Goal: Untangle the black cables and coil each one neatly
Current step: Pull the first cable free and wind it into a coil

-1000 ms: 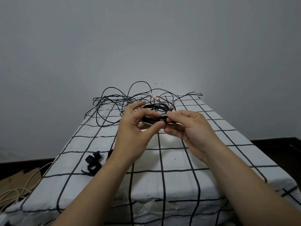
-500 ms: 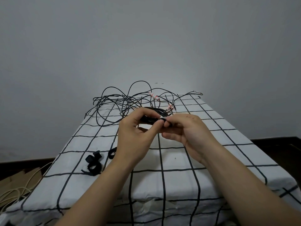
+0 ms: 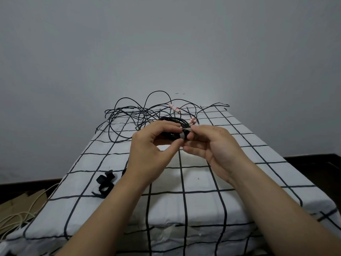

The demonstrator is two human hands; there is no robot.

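Head view, single frame. Both hands are raised above the middle of the table (image 3: 258,163), which is covered in a white cloth with a black grid. Between them we see a coiled cable (image 3: 172,119), black, several loops bundled together and held clear of the cloth. The left hand (image 3: 153,152) has its fingers curled over the top of the coil and its thumb up from below, gripping the bundle. The right hand (image 3: 212,146) pinches the same coil with thumb and forefinger at a pale grey band (image 3: 183,134) that wraps across the loops; its other fingers lie loosely curled beneath. We cannot tell whether the band is fastened. Behind the hands, at the far end of the table, a tangle of loose black cables (image 3: 129,115) sprawls over the cloth, some loops standing up against the grey wall (image 3: 166,43). Two white plugs with red marks (image 3: 174,108) lie among them, one just beyond the coil. Near the table's left edge rest a few black straps (image 3: 105,182), well apart from the hands. On the floor at left: cream cord (image 3: 16,217) and cardboard (image 3: 22,198).
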